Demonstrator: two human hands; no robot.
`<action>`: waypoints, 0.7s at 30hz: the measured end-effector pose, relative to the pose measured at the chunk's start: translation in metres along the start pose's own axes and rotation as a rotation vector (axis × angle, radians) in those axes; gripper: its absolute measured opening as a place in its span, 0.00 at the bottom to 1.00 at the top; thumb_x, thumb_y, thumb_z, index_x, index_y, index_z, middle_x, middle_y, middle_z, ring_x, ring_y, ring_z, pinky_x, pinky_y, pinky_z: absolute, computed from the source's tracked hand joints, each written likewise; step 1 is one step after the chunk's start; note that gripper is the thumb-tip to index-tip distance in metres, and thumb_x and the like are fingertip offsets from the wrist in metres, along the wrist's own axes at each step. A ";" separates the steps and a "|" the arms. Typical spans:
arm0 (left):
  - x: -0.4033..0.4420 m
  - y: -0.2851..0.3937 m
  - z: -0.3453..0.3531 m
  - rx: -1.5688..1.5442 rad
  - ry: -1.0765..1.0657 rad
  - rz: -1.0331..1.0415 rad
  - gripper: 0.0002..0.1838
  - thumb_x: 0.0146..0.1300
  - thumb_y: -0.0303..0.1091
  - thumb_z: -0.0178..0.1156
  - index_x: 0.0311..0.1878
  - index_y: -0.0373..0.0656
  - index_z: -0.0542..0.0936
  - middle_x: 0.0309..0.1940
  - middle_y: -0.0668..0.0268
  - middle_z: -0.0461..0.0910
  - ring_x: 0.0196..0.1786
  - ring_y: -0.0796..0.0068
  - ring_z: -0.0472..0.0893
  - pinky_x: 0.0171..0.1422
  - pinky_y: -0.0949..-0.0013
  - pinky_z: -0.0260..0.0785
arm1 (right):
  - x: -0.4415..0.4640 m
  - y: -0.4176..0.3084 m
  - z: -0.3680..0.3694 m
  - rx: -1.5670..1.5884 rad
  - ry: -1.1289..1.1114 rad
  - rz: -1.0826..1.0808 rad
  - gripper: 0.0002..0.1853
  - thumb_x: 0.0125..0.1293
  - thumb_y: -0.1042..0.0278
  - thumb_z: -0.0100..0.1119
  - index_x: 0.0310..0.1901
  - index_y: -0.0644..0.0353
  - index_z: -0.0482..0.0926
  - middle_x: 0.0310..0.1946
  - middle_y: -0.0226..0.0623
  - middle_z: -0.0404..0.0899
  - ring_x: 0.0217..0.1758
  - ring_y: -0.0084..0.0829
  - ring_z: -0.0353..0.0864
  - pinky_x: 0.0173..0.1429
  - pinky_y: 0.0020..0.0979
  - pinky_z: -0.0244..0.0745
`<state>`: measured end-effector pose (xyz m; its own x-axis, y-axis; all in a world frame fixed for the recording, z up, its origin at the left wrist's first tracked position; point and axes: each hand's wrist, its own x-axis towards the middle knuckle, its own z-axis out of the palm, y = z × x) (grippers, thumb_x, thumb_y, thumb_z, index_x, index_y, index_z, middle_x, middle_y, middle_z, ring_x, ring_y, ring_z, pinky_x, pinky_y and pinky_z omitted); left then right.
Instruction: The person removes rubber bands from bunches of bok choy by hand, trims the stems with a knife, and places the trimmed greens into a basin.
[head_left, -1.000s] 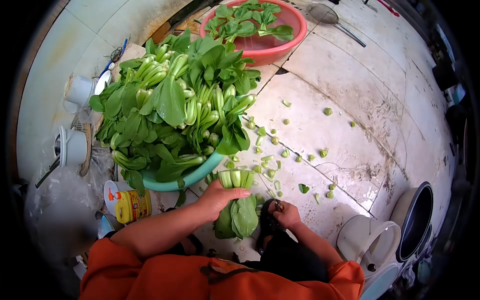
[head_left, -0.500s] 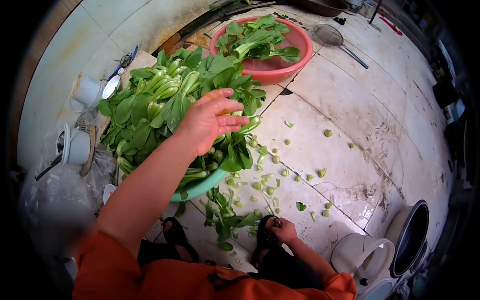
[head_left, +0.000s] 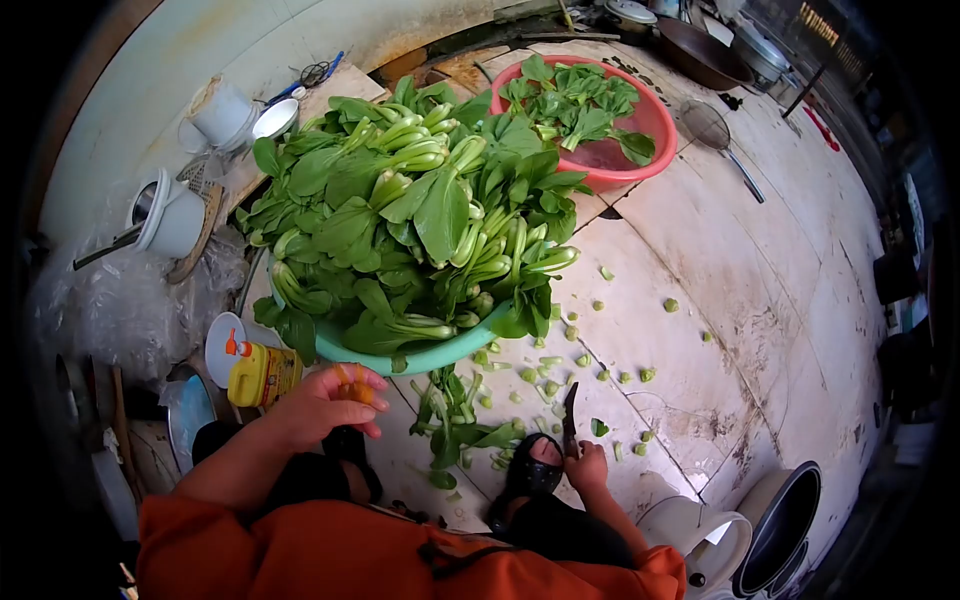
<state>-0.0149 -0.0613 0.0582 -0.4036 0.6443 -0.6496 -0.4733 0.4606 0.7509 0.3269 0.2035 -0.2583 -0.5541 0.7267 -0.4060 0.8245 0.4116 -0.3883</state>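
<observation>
A large heap of bok choy (head_left: 420,200) fills a green basin (head_left: 420,358), its leaves hanging over the rim. My left hand (head_left: 335,400) is in front of the basin, holding nothing, with its fingers loosely bent and apart and orange tape around some of them. Low on the right, beside my right foot, my right hand (head_left: 588,466) is wrapped round the handle of a small dark knife (head_left: 570,412), whose blade points up and away from me. Cut stem ends (head_left: 528,375) and loose leaves (head_left: 445,425) lie scattered on the tiles near my feet.
A pink basin (head_left: 645,172) with more bok choy stands behind the heap. Further right lies a mesh strainer (head_left: 708,125). Buckets (head_left: 700,535) stand at lower right; a yellow bottle (head_left: 262,374), plastic bags (head_left: 130,310) and white tubs (head_left: 172,215) are on the left.
My left hand has drawn back from above the heap towards my body. The knife in my right hand now shows clearly, its blade raised. The view has shifted, bringing the yellow bottle into sight.
</observation>
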 end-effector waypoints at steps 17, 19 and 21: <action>0.007 0.010 -0.020 0.250 -0.185 0.334 0.22 0.59 0.34 0.61 0.56 0.39 0.72 0.41 0.65 0.78 0.35 0.78 0.78 0.43 0.73 0.71 | 0.064 -0.204 -0.206 -0.506 -0.172 -0.153 0.15 0.50 0.73 0.60 0.42 0.56 0.80 0.45 0.49 0.81 0.47 0.44 0.81 0.52 0.40 0.77; 0.010 0.012 -0.023 0.406 -0.243 0.327 0.25 0.60 0.35 0.62 0.60 0.41 0.71 0.45 0.62 0.77 0.39 0.78 0.79 0.48 0.72 0.72 | 0.061 -0.228 -0.210 -0.453 0.078 -0.601 0.26 0.51 0.75 0.60 0.55 0.56 0.77 0.58 0.49 0.74 0.58 0.41 0.77 0.59 0.40 0.75; 0.010 0.018 -0.029 0.344 -0.241 0.350 0.24 0.60 0.36 0.62 0.59 0.41 0.72 0.45 0.62 0.77 0.39 0.76 0.80 0.47 0.72 0.72 | 0.056 -0.285 -0.225 -0.169 0.078 -0.503 0.24 0.53 0.73 0.61 0.55 0.59 0.76 0.55 0.48 0.76 0.57 0.39 0.78 0.59 0.38 0.75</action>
<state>-0.0501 -0.0645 0.0613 -0.2807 0.8982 -0.3383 -0.0428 0.3405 0.9393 0.0868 0.2506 0.0155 -0.8806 0.4531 -0.1386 0.4699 0.7977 -0.3779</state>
